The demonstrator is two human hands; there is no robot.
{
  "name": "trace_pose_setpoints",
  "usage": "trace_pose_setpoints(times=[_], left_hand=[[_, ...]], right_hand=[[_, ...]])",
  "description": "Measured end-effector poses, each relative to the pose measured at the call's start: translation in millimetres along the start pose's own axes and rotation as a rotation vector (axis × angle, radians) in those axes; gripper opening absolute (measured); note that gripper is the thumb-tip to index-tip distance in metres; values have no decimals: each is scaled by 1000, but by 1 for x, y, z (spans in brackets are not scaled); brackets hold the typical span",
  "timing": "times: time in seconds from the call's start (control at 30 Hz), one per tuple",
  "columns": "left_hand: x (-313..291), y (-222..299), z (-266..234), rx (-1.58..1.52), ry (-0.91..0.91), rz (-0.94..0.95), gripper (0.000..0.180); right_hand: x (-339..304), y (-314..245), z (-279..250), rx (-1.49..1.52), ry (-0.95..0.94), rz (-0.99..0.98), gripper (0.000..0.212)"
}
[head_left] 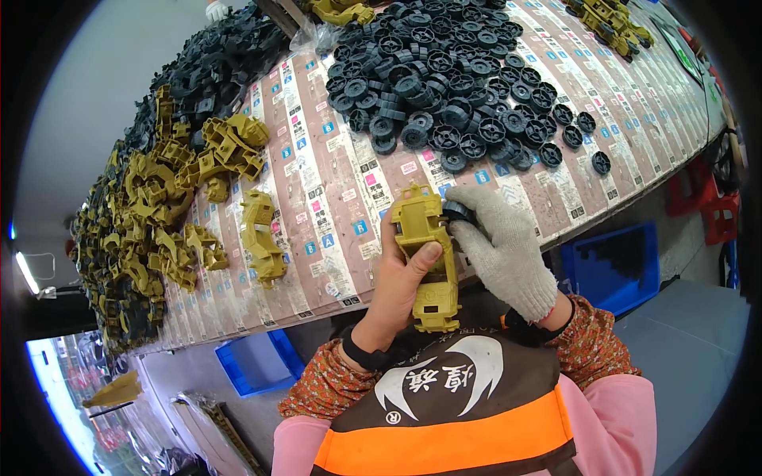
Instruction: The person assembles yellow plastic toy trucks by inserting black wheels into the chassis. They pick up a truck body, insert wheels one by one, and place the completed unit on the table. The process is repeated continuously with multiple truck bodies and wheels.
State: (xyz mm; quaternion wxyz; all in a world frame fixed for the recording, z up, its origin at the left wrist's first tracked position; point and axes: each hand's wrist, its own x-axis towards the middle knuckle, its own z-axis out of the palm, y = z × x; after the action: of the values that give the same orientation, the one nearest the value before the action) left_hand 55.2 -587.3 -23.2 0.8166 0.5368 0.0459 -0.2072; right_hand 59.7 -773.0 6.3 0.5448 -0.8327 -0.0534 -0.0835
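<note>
My bare left hand (394, 287) is closed around an olive-yellow plastic toy vehicle body (435, 295), its thumb lying across the top. The body is held lengthwise just over the table's near edge. In a grey knit glove, my right hand (508, 255) pinches a black toy wheel (456, 211) against the far right side of the body. Fingers partly cover the wheel, so I cannot tell whether it is seated on the body. Beyond my hands lies a large heap of black spoked wheels (444, 87), a few of them loose at its right edge.
Olive-yellow vehicle parts (151, 190) are heaped at left, with one piece (260, 236) lying apart. Dark parts (214, 63) pile up behind them. Blue bins (615, 266) stand below the table (317, 274) edge. Far left, another person's gloved hand (217, 10) shows.
</note>
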Motion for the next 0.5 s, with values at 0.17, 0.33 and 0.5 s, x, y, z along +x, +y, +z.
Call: trace_pose_setpoints(times=[0.17,0.33,0.5], left_hand=[[1,-5,1,88,-14,112,86],[-1,-4,3,168,-62,167,85],[-2,-5,6,198,-77,174,85]], right_hand=[[-7,-6,2,-38,-17,-5,36],[-8,0,0,79,-32,88,38],[-7,0,-2,-49,-33,10,40]])
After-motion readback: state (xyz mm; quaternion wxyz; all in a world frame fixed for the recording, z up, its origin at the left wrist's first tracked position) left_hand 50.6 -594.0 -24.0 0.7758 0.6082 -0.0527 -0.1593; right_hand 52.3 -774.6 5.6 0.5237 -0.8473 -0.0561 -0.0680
